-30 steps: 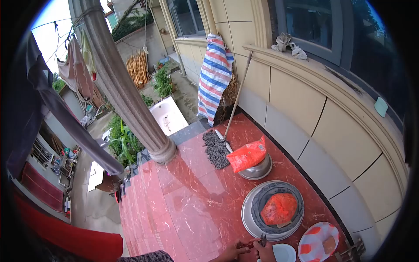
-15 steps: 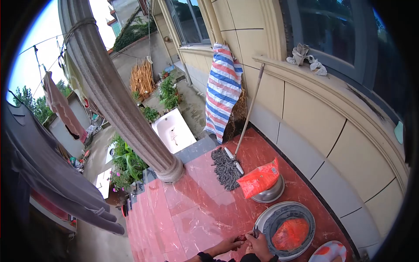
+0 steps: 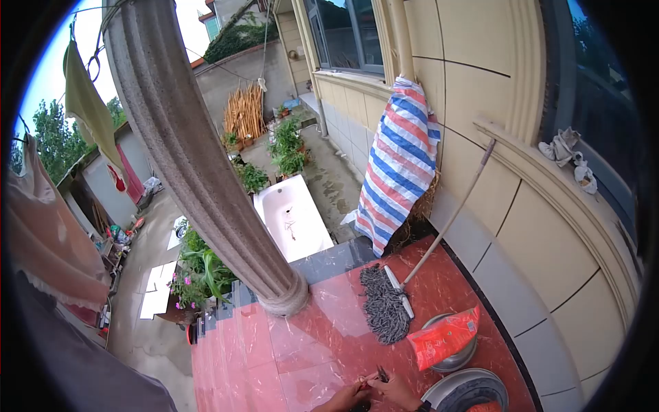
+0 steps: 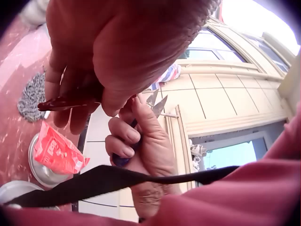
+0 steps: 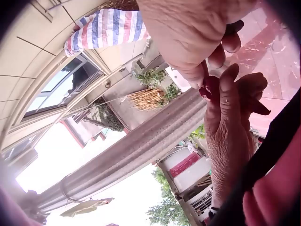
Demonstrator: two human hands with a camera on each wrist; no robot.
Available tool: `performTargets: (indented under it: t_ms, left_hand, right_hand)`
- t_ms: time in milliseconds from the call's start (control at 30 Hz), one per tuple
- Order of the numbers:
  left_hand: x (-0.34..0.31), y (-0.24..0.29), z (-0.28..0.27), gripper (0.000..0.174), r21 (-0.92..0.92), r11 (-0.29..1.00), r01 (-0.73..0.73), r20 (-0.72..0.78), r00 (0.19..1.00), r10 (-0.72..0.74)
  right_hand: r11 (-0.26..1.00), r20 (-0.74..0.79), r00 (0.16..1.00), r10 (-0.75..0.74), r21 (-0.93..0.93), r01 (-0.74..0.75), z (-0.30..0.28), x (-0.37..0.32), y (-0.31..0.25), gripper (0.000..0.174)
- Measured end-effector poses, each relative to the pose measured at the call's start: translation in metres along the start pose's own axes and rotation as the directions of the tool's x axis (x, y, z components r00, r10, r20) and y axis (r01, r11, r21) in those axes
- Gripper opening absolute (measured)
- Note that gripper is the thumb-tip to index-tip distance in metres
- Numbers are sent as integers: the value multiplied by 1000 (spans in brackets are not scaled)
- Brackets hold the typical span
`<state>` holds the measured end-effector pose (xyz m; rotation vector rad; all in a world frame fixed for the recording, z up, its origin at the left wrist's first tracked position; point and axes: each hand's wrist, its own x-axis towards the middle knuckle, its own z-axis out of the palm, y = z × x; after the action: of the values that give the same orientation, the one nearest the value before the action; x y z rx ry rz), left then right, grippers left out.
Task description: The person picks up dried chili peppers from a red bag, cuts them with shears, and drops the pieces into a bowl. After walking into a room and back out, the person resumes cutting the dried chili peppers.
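My left hand [image 3: 348, 396] pinches a dark red dried chili pepper [image 4: 70, 101] between thumb and fingers. Its glossy body sticks out past the fingers in the left wrist view, and its hollow cut-looking end [image 5: 207, 89] shows in the right wrist view. Close against it, my right hand [image 3: 398, 391] grips scissors [image 3: 382, 374]. Their metal blades [image 4: 158, 104] stand apart and point upward beside the right thumb in the left wrist view; the dark blue handle [image 4: 121, 160] is under the curled fingers. Both hands meet low in the head view, above the red floor.
To the right, a red-orange bag [image 3: 445, 336] lies on a metal basin [image 3: 461, 358]. A larger basin [image 3: 439, 393] holds a dark one. A grey mop [image 3: 386, 305] leans on the wall; a stone column [image 3: 199, 165] rises at the left. Steps [image 3: 220, 343] drop away on the left.
The head view has swung right and up, so the basins sit lower and partly leave the frame, as does the bowl and plastic bag. Both hands stay together holding the chili pepper and scissors.
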<state>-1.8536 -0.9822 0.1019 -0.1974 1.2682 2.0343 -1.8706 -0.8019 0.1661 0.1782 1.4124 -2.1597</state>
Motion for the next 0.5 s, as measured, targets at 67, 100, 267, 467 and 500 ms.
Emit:
performTargets:
  t_ms: [67, 100, 267, 467, 500]
  left_hand:
    - [15, 64, -31, 36, 777, 628, -34, 1, 999, 52]
    - [23, 92, -36, 35, 795, 606, -9, -16, 999, 36]
    - [75, 192, -73, 36, 653, 757, 39, 10, 998, -59]
    - [152, 275, -123, 42, 484, 874, -50, 115, 993, -6]
    - [168, 298, -130, 40, 509, 860, -39, 138, 990, -36]
  right_hand:
    - [998, -57, 997, -57, 21, 58, 7, 59, 11, 11]
    - [995, -85, 992, -93, 33, 96, 11, 89, 7, 9]
    - [999, -56, 997, -46, -10, 45, 28, 166, -79, 9]
    - [935, 21, 993, 120, 334, -120, 19, 294, -128, 9]
    - [943, -23, 993, 112, 319, -99, 21, 316, -152, 9]
